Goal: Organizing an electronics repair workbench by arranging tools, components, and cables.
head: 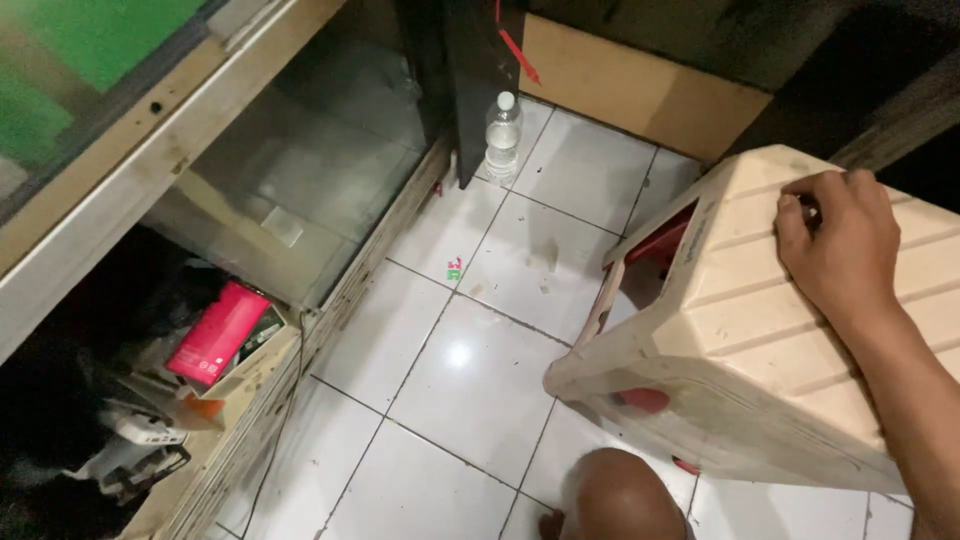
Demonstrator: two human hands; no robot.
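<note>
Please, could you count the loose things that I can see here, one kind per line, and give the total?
Stool, cream plastic, tilted, right hand on it: 1
Water bottle, clear, upright on the floor tiles: 1
Pink box in the cabinet: 1
Total: 3

Flat pink-red package [217, 333] in left cabinet [250, 400]

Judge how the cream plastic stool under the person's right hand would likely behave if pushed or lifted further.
The stool already sits tilted, so it could probably tip over easily. Its hollow moulded shell suggests it is light and fairly stiff. On the glossy floor tiles it may slide, though the right hand gripping its top steadies it.
</note>
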